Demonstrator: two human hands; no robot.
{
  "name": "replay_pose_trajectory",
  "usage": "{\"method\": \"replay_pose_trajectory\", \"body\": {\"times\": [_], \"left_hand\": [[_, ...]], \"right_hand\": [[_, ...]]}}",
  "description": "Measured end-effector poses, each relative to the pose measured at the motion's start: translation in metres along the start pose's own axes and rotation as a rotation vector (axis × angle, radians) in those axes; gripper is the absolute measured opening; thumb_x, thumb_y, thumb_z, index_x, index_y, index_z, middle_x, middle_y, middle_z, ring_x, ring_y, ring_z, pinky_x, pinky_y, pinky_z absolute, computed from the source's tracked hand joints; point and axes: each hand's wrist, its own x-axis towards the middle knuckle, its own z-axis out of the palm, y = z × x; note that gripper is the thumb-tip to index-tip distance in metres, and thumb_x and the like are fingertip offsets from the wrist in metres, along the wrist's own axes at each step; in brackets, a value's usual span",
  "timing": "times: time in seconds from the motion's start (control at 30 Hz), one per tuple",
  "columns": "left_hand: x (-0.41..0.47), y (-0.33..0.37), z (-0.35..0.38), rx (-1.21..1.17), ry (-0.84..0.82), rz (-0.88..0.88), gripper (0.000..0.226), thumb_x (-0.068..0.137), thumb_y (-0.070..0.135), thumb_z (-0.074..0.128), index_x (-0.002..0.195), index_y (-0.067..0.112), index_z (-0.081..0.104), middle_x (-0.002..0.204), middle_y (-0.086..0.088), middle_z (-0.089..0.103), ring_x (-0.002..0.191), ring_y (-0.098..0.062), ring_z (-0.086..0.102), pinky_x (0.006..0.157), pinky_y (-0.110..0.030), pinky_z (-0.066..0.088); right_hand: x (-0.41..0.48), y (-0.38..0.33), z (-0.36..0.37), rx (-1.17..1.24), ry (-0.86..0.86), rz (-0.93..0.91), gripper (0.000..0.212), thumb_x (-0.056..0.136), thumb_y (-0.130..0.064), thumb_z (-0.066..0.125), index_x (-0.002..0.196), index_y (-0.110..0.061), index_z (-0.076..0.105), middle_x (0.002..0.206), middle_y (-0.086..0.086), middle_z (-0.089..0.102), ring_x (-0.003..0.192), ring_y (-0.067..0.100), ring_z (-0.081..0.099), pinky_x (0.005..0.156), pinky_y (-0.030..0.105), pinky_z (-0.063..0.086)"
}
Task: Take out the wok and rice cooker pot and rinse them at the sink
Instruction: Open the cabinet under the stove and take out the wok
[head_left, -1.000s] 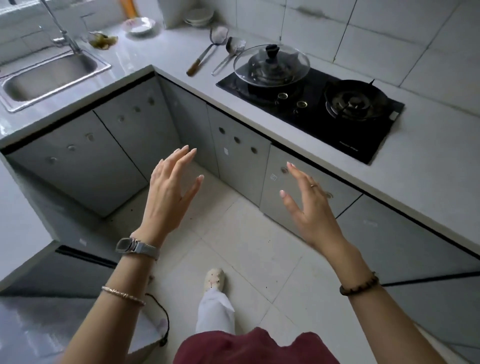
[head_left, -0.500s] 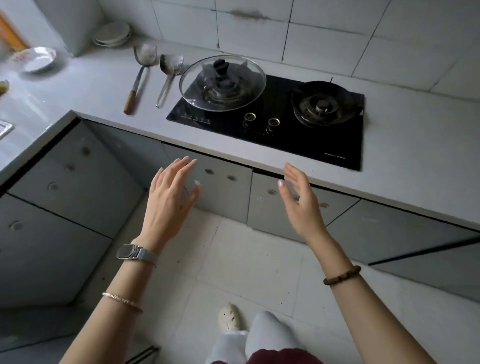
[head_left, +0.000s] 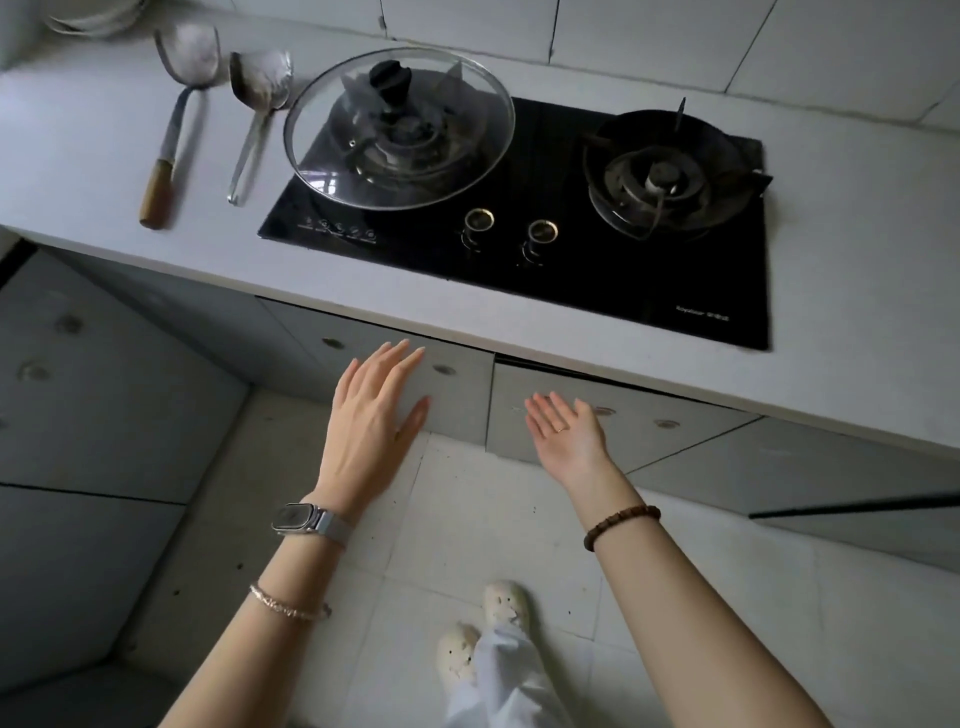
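Neither the wok nor the rice cooker pot is in view, and the sink is out of frame. My left hand (head_left: 376, 410) is stretched out with straight fingers in front of a grey cabinet door (head_left: 457, 395) under the counter. My right hand (head_left: 566, 434) is open, palm turned up, in front of the neighbouring grey cabinet door (head_left: 649, 431). Both hands hold nothing. Both doors are closed, with round finger holes near their top edges.
A black two-burner gas hob (head_left: 519, 244) sits in the white counter (head_left: 156, 260). A glass lid (head_left: 400, 127) rests on its left burner. A wooden-handled spatula (head_left: 171, 130) and a metal ladle (head_left: 254, 119) lie to the left. More grey cabinets (head_left: 104, 389) run along the left.
My view has swung right and closer to the hob; the sink has left the frame. Both hands have dropped toward the cabinet doors, and my right palm has turned upward.
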Motion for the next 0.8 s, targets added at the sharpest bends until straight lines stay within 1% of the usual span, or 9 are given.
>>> {"method": "replay_pose_trajectory", "body": {"times": [0.1, 0.2, 0.37, 0.47, 0.6, 0.7, 0.77, 0.8], "left_hand": [[0.013, -0.010, 0.021, 0.000, -0.017, -0.002, 0.050, 0.096, 0.041, 0.040, 0.142, 0.020, 0.044, 0.147, -0.001, 0.043, 0.141, -0.019, 0.034, 0.117, -0.044, 0.022], [0.021, -0.018, 0.035, 0.004, -0.035, 0.001, 0.050, 0.096, 0.040, 0.040, 0.142, 0.019, 0.044, 0.148, -0.002, 0.043, 0.141, -0.020, 0.033, 0.117, -0.044, 0.022], [0.022, -0.017, 0.045, 0.015, -0.073, 0.007, 0.051, 0.097, 0.041, 0.038, 0.142, 0.018, 0.044, 0.148, -0.002, 0.043, 0.141, -0.019, 0.033, 0.119, -0.042, 0.019], [0.024, -0.017, 0.046, 0.010, -0.083, 0.009, 0.051, 0.097, 0.042, 0.037, 0.143, 0.019, 0.043, 0.148, -0.001, 0.042, 0.142, -0.019, 0.033, 0.119, -0.041, 0.018], [0.022, -0.017, 0.044, 0.007, -0.079, 0.008, 0.051, 0.097, 0.042, 0.037, 0.143, 0.020, 0.042, 0.149, 0.000, 0.042, 0.142, -0.018, 0.032, 0.119, -0.041, 0.018], [0.019, -0.017, 0.042, 0.007, -0.088, 0.002, 0.052, 0.097, 0.043, 0.036, 0.143, 0.021, 0.042, 0.149, 0.000, 0.041, 0.142, -0.018, 0.031, 0.119, -0.041, 0.018], [0.016, -0.016, 0.040, 0.010, -0.101, 0.005, 0.052, 0.097, 0.043, 0.036, 0.143, 0.020, 0.042, 0.149, -0.001, 0.041, 0.142, -0.018, 0.032, 0.119, -0.041, 0.018], [0.013, -0.015, 0.039, 0.011, -0.107, 0.009, 0.052, 0.097, 0.043, 0.035, 0.143, 0.020, 0.043, 0.149, -0.001, 0.041, 0.142, -0.019, 0.032, 0.119, -0.041, 0.018]], "right_hand": [[0.028, 0.004, 0.004, 0.062, 0.019, 0.023, 0.048, 0.104, -0.030, 0.024, 0.141, -0.002, 0.039, 0.143, 0.016, 0.045, 0.131, 0.029, 0.046, 0.106, 0.035, 0.038], [0.045, 0.004, 0.008, 0.122, -0.004, 0.017, 0.049, 0.105, -0.032, 0.023, 0.141, -0.004, 0.038, 0.143, 0.015, 0.045, 0.132, 0.027, 0.044, 0.108, 0.035, 0.037], [0.057, 0.007, 0.012, 0.211, -0.005, 0.000, 0.046, 0.104, -0.031, 0.027, 0.137, -0.003, 0.041, 0.140, 0.018, 0.048, 0.129, 0.028, 0.048, 0.104, 0.036, 0.041], [0.058, 0.007, 0.015, 0.249, 0.010, -0.019, 0.042, 0.104, -0.028, 0.030, 0.136, -0.003, 0.041, 0.138, 0.020, 0.049, 0.127, 0.030, 0.050, 0.104, 0.036, 0.042], [0.056, 0.004, 0.019, 0.282, 0.011, -0.050, 0.030, 0.103, -0.023, 0.033, 0.122, -0.004, 0.046, 0.136, 0.019, 0.049, 0.128, 0.032, 0.050, 0.105, 0.037, 0.042], [0.054, 0.003, 0.023, 0.245, 0.012, -0.069, 0.028, 0.103, -0.023, 0.035, 0.120, -0.004, 0.047, 0.132, 0.018, 0.050, 0.128, 0.032, 0.049, 0.106, 0.037, 0.041], [0.052, 0.003, 0.024, 0.236, 0.027, -0.085, 0.032, 0.103, -0.024, 0.033, 0.124, -0.004, 0.047, 0.123, 0.015, 0.054, 0.126, 0.031, 0.051, 0.107, 0.037, 0.040], [0.050, 0.004, 0.024, 0.232, 0.034, -0.091, 0.031, 0.103, -0.024, 0.033, 0.121, -0.004, 0.049, 0.117, 0.013, 0.056, 0.124, 0.030, 0.053, 0.106, 0.036, 0.041]]}}
